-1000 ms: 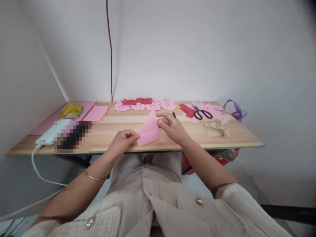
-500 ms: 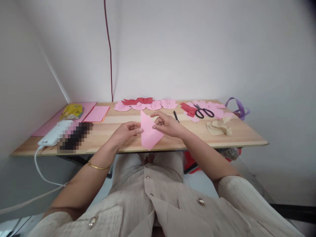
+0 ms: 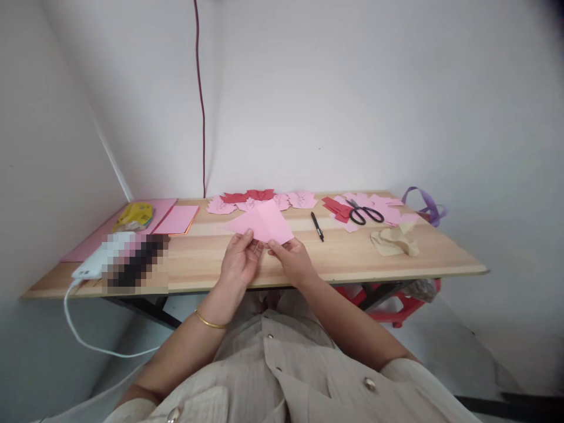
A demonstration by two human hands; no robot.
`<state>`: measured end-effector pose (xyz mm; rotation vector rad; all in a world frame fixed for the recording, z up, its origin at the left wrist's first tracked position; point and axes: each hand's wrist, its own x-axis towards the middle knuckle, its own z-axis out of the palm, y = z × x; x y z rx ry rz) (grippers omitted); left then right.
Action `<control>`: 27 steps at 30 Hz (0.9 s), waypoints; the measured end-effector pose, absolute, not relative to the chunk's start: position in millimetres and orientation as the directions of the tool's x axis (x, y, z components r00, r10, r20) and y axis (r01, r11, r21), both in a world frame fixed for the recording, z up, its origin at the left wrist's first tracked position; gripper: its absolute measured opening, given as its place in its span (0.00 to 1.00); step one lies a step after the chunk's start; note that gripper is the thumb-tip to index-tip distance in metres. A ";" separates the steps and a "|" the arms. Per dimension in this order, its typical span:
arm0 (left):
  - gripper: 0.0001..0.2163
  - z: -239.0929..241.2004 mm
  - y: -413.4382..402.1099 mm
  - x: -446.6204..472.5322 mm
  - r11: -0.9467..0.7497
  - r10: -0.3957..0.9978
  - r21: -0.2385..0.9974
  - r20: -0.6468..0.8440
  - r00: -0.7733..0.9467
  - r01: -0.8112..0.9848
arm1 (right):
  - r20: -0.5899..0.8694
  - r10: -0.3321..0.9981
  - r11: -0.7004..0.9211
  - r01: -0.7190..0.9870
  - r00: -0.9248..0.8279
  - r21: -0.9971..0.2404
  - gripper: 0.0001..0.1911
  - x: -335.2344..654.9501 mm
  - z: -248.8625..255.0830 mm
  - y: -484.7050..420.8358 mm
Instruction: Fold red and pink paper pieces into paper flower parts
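A folded sheet of pink paper (image 3: 263, 221) is held up over the front of the table, its creased face toward me. My left hand (image 3: 241, 257) grips its lower left edge, thumb on top and fingers behind. At the lower right edge my right hand (image 3: 291, 258) pinches the paper the same way. The fingers behind the sheet are partly hidden. Beyond it, along the wall, lie pink paper cut-outs (image 3: 302, 200) and red paper cut-outs (image 3: 261, 194). A black pen (image 3: 316, 227) rests to the right of my right hand.
Black-handled scissors (image 3: 366, 215) lie on pink and red paper scraps (image 3: 337, 209). Crumpled beige paper (image 3: 396, 241) and a purple ribbon (image 3: 423, 202) are at the right. On the left are stacked coloured sheets (image 3: 176, 220), a yellow packet (image 3: 134, 215) and a white power bank (image 3: 103, 254) with its cable.
The pink paper has been turned from upright to lying wider, its point now leftward. Both hands have moved to its lower edge, closer together. The view has tilted slightly up.
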<state>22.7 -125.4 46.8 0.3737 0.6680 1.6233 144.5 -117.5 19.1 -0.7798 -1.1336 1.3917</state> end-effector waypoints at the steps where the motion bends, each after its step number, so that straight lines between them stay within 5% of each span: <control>1: 0.13 44.5 -127.3 23.2 -0.035 0.979 0.620 -0.136 -0.152 -0.784 | 0.156 0.981 0.114 -0.312 -0.113 -0.943 0.21 143.0 19.1 -115.7; 4: 0.12 40.0 -134.6 11.8 -0.003 0.980 0.705 -0.141 -0.144 -0.709 | 0.215 0.974 0.206 -0.130 -0.066 -0.970 0.19 154.6 27.7 -104.1; 7: 0.15 44.1 -138.9 -13.6 -0.067 0.987 0.892 -0.007 -0.163 -0.447 | 0.340 0.919 0.363 0.093 -0.198 -0.927 0.17 179.1 42.9 -94.4; 11: 0.21 63.5 -138.1 -35.1 -0.209 0.976 0.977 0.206 -0.069 -0.034 | 0.505 0.725 0.672 0.322 -0.468 -0.667 0.11 200.3 65.9 -94.1; 15: 0.09 79.4 -142.6 -28.5 -0.315 0.949 0.930 0.313 0.041 0.189 | 0.571 0.610 0.788 0.341 -0.550 -0.513 0.08 202.1 80.9 -105.2; 21: 0.11 80.3 -152.8 -17.3 -0.232 0.972 0.972 0.230 0.042 0.027 | 0.409 0.784 0.507 0.101 -0.466 -0.856 0.11 197.6 75.8 -118.8; 27: 0.09 80.8 -153.7 -18.9 -0.209 0.978 0.977 0.209 0.016 0.028 | 0.347 0.836 0.360 -0.052 -0.425 -0.931 0.14 192.7 67.2 -119.7</control>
